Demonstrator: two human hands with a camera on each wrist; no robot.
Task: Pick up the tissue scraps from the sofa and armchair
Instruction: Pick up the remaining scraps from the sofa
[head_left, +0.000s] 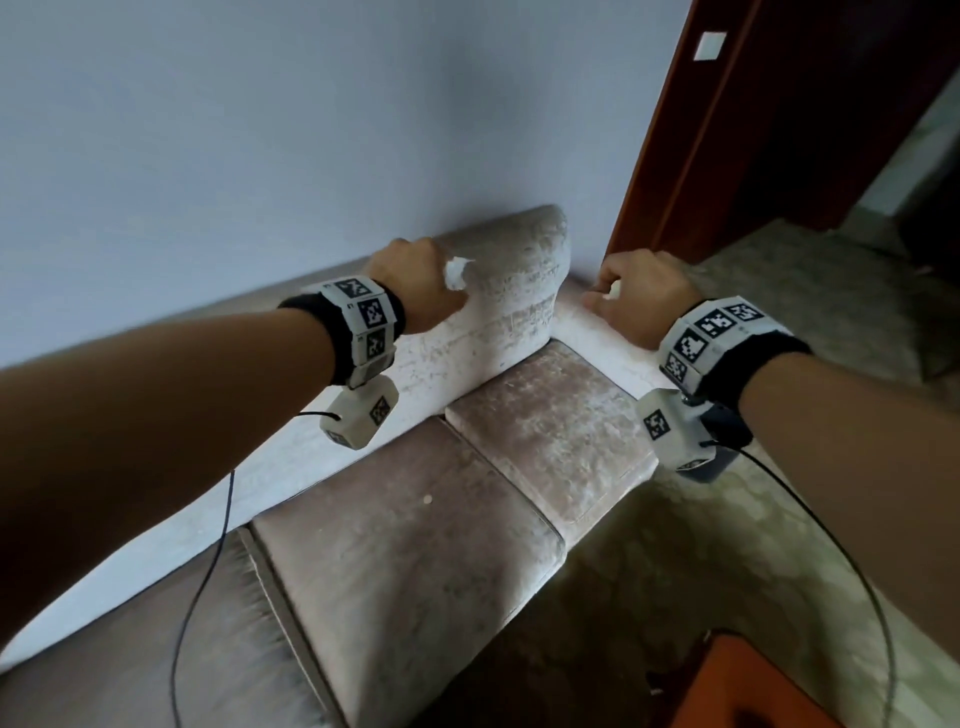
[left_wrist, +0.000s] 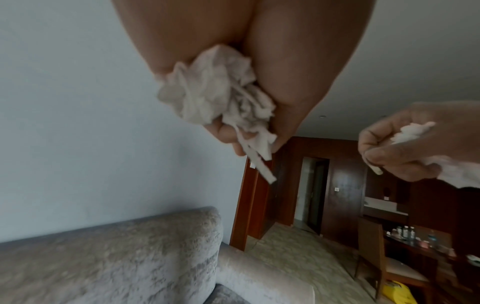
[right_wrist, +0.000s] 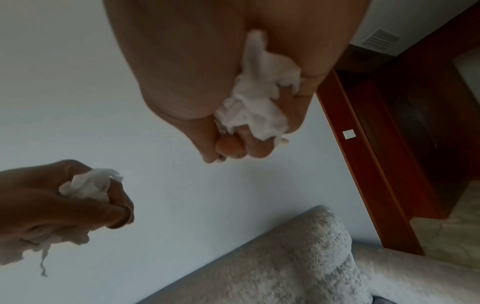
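Note:
My left hand (head_left: 415, 283) is raised in front of the sofa backrest (head_left: 498, 301) and grips a crumpled wad of white tissue scraps (left_wrist: 221, 90), with strips hanging below the fingers. Over the sofa's right armrest (head_left: 597, 338), my right hand (head_left: 641, 293) holds its own bunch of white tissue scraps (right_wrist: 255, 98) in curled fingers. Each wrist view also shows the other hand: the left hand (right_wrist: 64, 197) with tissue, the right hand (left_wrist: 405, 144) with tissue. One small pale speck (head_left: 427, 499) lies on the middle seat cushion.
The beige sofa has seat cushions (head_left: 550, 421) running along a pale wall (head_left: 260, 130). A red-brown door frame (head_left: 670, 135) stands right of the sofa, with patterned carpet (head_left: 779, 291) beyond. An orange object (head_left: 753, 691) sits at the bottom right. A wooden chair (left_wrist: 384, 261) stands farther off.

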